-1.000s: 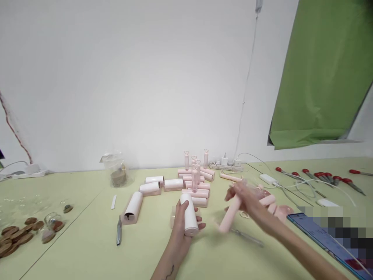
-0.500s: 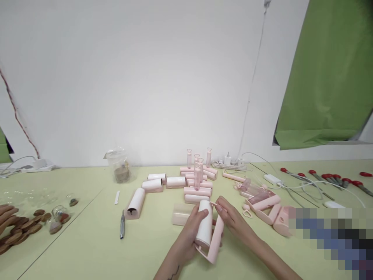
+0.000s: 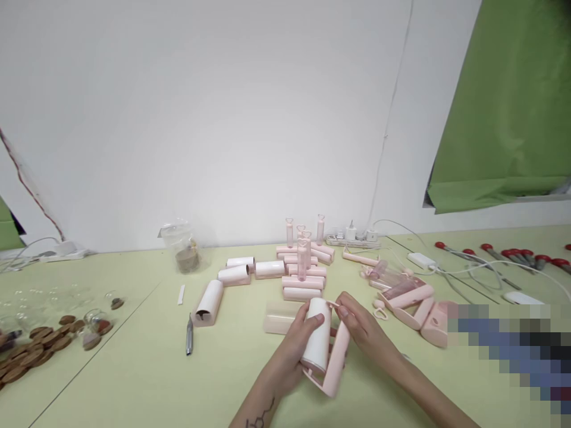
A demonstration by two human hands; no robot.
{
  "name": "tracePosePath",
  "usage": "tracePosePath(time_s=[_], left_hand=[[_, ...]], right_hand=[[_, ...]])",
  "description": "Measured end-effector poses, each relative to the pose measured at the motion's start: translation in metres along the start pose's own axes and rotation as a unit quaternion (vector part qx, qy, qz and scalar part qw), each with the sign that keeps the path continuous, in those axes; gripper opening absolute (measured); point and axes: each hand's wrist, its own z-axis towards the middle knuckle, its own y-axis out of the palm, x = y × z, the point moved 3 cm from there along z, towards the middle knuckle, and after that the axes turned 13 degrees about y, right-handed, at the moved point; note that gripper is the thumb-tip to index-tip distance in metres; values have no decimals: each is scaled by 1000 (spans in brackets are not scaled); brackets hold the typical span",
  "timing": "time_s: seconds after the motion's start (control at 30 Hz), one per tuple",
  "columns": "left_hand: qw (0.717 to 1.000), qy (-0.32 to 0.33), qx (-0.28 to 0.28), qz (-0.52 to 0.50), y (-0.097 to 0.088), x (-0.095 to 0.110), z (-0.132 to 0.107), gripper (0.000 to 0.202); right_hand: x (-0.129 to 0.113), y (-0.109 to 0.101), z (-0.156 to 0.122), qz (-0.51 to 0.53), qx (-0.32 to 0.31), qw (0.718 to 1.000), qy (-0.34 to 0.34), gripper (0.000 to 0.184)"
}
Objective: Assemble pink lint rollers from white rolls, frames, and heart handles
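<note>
My left hand (image 3: 289, 351) is wrapped round a white paper roll (image 3: 318, 339), held upright and tilted over the pale green table (image 3: 147, 380). My right hand (image 3: 363, 330) grips a pink roller handle frame (image 3: 336, 359) that sits against the right side and bottom of the roll. Its fingertips pinch the frame's upper end at the top of the roll. Just behind my hands lies a translucent pink cover (image 3: 279, 318).
A stack of pink rollers with upright handles (image 3: 303, 267) stands behind, white rolls (image 3: 236, 274) to its left, pink parts (image 3: 410, 303) to the right. A metal tool (image 3: 189, 339) lies left; glass jars and corks (image 3: 40, 339) far left; red-handled tools (image 3: 504, 258) and cables far right.
My right hand brought the pink handle frame in from the right and set it against the roll in my left hand. The view has shifted slightly.
</note>
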Motion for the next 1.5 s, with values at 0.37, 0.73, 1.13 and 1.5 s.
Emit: tracePosePath(time_s=[0.37,0.73,1.13,1.5], left_hand=[[998,-23,-53,-24,5,3,-3,43],[994,-49,-94,-5,3,-1,-5,50],[981,34,-113,157,-9,8,-6,89],[855,43,-177,486,-16,23,-28,70]], right_hand=[[-7,-6,0,-74,28,996,-34,34],[-7,-6,-1,-56,17,998,-15,33],[-5,-6,3,-93,10,994,-60,32],[-37,-18,-14,-281,-195,924,-168,12]])
